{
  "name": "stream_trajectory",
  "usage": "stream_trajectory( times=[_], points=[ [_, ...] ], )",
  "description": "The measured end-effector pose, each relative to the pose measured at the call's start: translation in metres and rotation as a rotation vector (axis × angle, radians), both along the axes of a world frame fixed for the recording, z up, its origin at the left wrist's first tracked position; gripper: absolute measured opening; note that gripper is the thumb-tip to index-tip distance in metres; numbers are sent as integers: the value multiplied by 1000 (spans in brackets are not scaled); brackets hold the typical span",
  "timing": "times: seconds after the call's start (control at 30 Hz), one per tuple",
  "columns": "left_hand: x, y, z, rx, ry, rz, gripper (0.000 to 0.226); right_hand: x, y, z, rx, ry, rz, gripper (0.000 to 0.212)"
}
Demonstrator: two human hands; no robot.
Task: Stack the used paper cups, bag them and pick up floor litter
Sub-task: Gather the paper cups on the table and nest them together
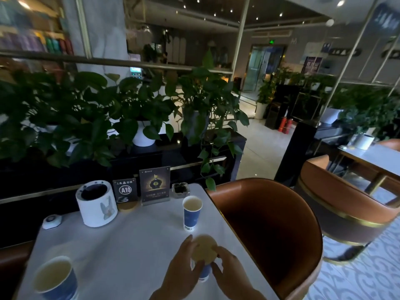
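Note:
Three blue paper cups stand on the white table (121, 252). One cup (204, 258) is at the near right, and both hands wrap around it: my left hand (180, 269) on its left side, my right hand (230, 276) on its right. Its open top faces the camera, blurred. A second cup (191, 213) stands upright behind it, toward the table's right edge. The third cup (55, 278) sits at the near left corner, blurred. No bag and no floor litter shows.
At the table's back stand a white cylindrical holder (96, 204), an A10 sign (125, 190), a menu stand (154, 186), a glass ashtray (180, 190) and a call button (51, 221). An orange chair (270, 230) hugs the right edge. Potted plants (142, 118) line a dark ledge behind.

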State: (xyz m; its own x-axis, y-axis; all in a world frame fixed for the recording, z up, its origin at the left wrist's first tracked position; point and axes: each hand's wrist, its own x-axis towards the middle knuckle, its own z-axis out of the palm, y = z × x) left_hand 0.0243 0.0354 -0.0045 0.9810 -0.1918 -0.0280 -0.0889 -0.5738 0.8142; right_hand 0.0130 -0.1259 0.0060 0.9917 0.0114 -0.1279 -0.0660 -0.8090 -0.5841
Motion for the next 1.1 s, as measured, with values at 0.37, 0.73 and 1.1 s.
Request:
stream_trajectory(
  times=[0.37,0.73,1.1],
  points=[
    [11,57,73,-224,-170,198,54,37,40,60,74,-240,200,22],
    [13,67,147,-271,-342,356,61,72,63,133,338,-437,353,10],
    [21,74,168,-345,-448,453,79,83,79,177,623,-579,512,8]
  ],
)
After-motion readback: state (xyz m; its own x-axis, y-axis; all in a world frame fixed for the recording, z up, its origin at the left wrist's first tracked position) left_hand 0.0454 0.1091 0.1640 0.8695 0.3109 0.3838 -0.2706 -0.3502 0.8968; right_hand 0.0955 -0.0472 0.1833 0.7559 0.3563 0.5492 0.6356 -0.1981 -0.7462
